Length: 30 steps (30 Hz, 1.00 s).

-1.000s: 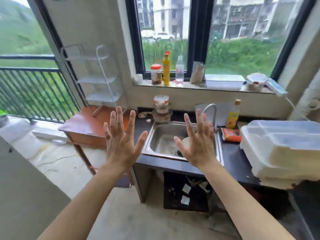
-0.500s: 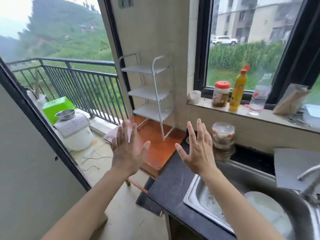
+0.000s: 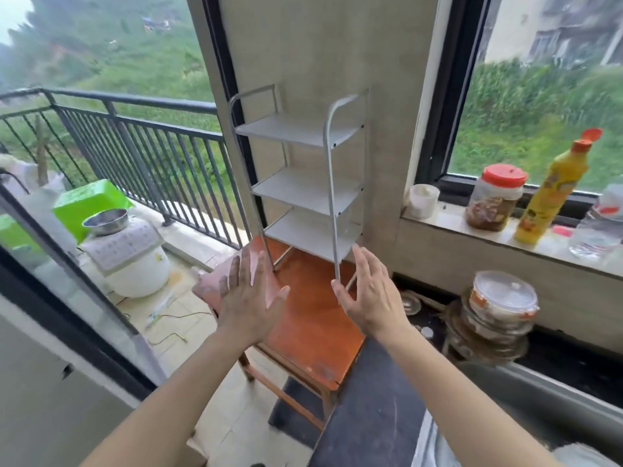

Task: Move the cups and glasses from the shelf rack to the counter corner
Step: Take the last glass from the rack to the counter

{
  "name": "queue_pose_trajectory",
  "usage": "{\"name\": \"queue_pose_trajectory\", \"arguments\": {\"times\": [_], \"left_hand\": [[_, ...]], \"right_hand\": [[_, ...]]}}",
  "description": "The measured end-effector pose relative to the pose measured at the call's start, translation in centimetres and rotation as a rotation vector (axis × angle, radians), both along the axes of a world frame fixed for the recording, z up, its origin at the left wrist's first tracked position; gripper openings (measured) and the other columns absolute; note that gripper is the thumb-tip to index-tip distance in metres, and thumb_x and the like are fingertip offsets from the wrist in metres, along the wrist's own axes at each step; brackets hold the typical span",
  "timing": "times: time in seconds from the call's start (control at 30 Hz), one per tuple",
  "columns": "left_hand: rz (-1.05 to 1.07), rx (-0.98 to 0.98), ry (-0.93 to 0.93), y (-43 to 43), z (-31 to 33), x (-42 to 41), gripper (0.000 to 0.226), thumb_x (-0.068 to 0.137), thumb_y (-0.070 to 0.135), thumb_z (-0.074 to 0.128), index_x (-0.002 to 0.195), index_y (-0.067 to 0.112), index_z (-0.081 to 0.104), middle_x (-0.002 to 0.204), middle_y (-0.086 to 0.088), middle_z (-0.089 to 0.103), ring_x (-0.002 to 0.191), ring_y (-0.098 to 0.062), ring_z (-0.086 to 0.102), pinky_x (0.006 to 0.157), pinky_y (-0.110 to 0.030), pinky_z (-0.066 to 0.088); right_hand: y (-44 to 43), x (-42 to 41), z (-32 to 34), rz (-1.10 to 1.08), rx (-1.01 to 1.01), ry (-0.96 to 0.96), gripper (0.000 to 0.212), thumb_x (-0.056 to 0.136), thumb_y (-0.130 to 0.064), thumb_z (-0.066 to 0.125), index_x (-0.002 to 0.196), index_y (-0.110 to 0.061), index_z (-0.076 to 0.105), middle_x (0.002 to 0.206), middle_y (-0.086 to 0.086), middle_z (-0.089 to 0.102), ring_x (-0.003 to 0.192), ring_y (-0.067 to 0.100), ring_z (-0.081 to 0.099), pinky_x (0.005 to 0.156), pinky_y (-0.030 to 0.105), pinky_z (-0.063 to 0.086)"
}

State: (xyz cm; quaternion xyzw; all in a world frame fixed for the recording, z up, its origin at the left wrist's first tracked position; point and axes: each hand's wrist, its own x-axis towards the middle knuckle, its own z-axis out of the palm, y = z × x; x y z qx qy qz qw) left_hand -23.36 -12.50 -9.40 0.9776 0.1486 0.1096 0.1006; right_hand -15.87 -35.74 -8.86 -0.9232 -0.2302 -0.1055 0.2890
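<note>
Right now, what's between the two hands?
In the head view, the left hand and right hand are apart, both empty. Between them show only the orange wooden table and the shelf rack front leg.

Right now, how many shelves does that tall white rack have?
3. The white metal shelf rack on the orange wooden table has a top shelf, a middle shelf and a bottom shelf. All look bare.

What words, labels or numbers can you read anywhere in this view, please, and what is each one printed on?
None can be read.
Yellow bottle: printed label, too blurred.
Red-lidded jar: no legible label.
White appliance: rows of small print on its lid, too small.
Stacked containers: orange-edged print, blurred.
</note>
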Motion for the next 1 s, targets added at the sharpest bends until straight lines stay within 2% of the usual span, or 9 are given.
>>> {"name": "queue_pose_trajectory", "arguments": {"times": [0.1,0.27,0.5,0.67,0.73,0.8,0.87,0.93,1.0], "left_hand": [[-0.069,0.02,0.028,3.7,-1.6,4.6,0.084,0.094,0.068,0.024,0.159,0.024,-0.008,0.166,-0.008,-0.018,0.152,-0.026,-0.017,0.122,-0.054,0.002],[-0.246,0.024,0.1,10.1,-5.0,12.2,0.081,0.097,0.066,0.027,0.159,0.025,-0.007,0.166,-0.007,-0.018,0.152,-0.028,-0.014,0.121,-0.053,0.001],[-0.492,0.075,0.171,14.6,-8.9,19.7,0.085,0.096,0.063,0.035,0.159,0.022,-0.005,0.166,-0.011,-0.014,0.153,-0.032,-0.009,0.121,-0.053,0.009],[-0.58,0.107,0.255,15.4,-10.8,24.0,0.087,0.096,0.053,0.044,0.157,0.024,-0.01,0.165,-0.01,-0.02,0.152,-0.032,-0.016,0.121,-0.058,0.005],[-0.588,0.106,0.281,15.8,-11.2,25.5,0.087,0.095,0.048,0.046,0.158,0.024,-0.009,0.166,-0.009,-0.018,0.152,-0.031,-0.016,0.12,-0.059,0.004],[-0.599,0.096,0.305,16.1,-11.6,26.3,0.086,0.094,0.043,0.05,0.158,0.025,-0.005,0.167,-0.006,-0.013,0.152,-0.029,-0.014,0.12,-0.059,0.005],[-0.616,0.106,0.324,16.5,-11.9,26.6,0.088,0.092,0.035,0.055,0.158,0.026,-0.002,0.167,-0.004,-0.01,0.152,-0.028,-0.013,0.119,-0.059,0.009],[-0.624,0.112,0.325,16.8,-12.2,26.6,0.09,0.089,0.03,0.056,0.158,0.027,-0.001,0.166,-0.004,-0.009,0.152,-0.028,-0.012,0.119,-0.059,0.013],[-0.626,0.106,0.319,16.9,-12.1,26.7,0.089,0.089,0.027,0.055,0.158,0.027,0.0,0.166,-0.004,-0.008,0.152,-0.028,-0.011,0.118,-0.059,0.014]], "right_hand": [[4.3,2.2,-1.2,-0.008,0.049,0.092,0.074,0.098,-0.054,0.051,0.157,-0.019,0.024,0.158,0.005,0.036,0.141,0.026,0.041,0.107,0.04,0.042],[12.9,6.5,-3.3,-0.131,0.252,0.408,0.075,0.097,-0.043,0.062,0.158,-0.017,0.027,0.159,0.005,0.034,0.139,0.019,0.044,0.115,0.039,0.038],[19.4,13.0,-5.6,-0.494,0.608,0.6,0.074,0.096,-0.032,0.065,0.158,-0.021,0.027,0.153,0.002,0.042,0.106,0.011,0.055,0.091,0.026,0.04],[21.0,16.5,-6.5,-0.63,0.644,0.493,0.065,0.096,-0.026,0.06,0.153,-0.023,0.028,0.132,0.004,0.046,0.095,0.014,0.057,0.082,0.028,0.042],[21.1,18.2,-6.8,-0.701,0.655,0.403,0.043,0.096,-0.021,0.059,0.135,-0.017,0.04,0.114,0.004,0.05,0.082,0.011,0.057,0.07,0.026,0.043],[21.1,19.5,-7.3,-0.749,0.66,0.368,0.025,0.098,-0.021,0.058,0.117,-0.018,0.043,0.112,0.007,0.048,0.079,0.012,0.054,0.063,0.024,0.041],[21.4,20.9,-7.9,-0.776,0.682,0.382,0.021,0.1,-0.027,0.057,0.111,-0.017,0.042,0.112,0.009,0.048,0.082,0.017,0.053,0.06,0.024,0.04],[21.8,21.8,-8.2,-0.806,0.736,0.418,0.03,0.101,-0.037,0.055,0.118,-0.012,0.047,0.119,0.008,0.05,0.092,0.02,0.056,0.065,0.026,0.045],[22.2,22.3,-8.0,-0.825,0.812,0.456,0.037,0.102,-0.042,0.051,0.126,-0.013,0.05,0.127,0.01,0.055,0.107,0.026,0.06,0.084,0.039,0.055]]}}
